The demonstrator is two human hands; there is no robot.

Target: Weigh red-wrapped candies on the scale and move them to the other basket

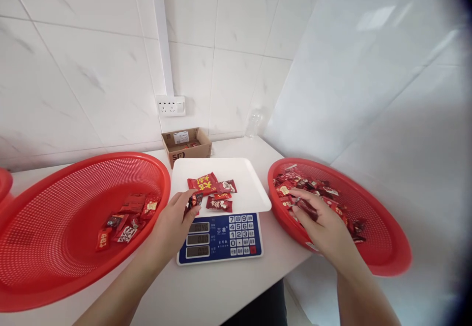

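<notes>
Between left hand (186, 209) and right hand (313, 210), a lane lies open over the right half of the tray (250, 186) and the scale (221, 254). The left basket (166, 182) bars the left, the right basket (381, 250) the right. Behind the tray, the box (195, 152) blocks the left; bare table (236, 148) gives room right of it, up to the wall (191, 75).

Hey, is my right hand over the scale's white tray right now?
No, the right hand holds a dark red packet over the red basket to the right of the white tray.
</notes>
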